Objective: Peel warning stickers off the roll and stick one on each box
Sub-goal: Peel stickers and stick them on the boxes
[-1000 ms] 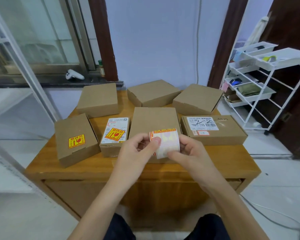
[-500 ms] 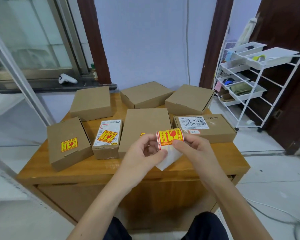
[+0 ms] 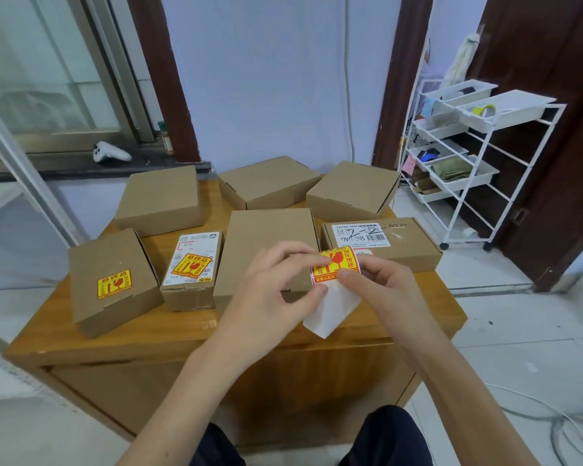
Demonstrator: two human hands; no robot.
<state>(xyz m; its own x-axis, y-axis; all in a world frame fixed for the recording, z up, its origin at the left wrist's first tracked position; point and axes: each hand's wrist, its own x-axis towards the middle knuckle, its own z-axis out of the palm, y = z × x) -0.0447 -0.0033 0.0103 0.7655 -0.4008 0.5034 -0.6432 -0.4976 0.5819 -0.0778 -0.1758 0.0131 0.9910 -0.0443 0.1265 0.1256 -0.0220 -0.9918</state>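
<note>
I see my left hand [image 3: 276, 284] and right hand [image 3: 381, 287] both pinching the yellow-red sticker roll [image 3: 335, 265] above the plain middle box [image 3: 270, 243].

seven boxes [image 3: 270, 237] crowding the tabletop, bare table [image 3: 169, 334] strip along near edge
</note>
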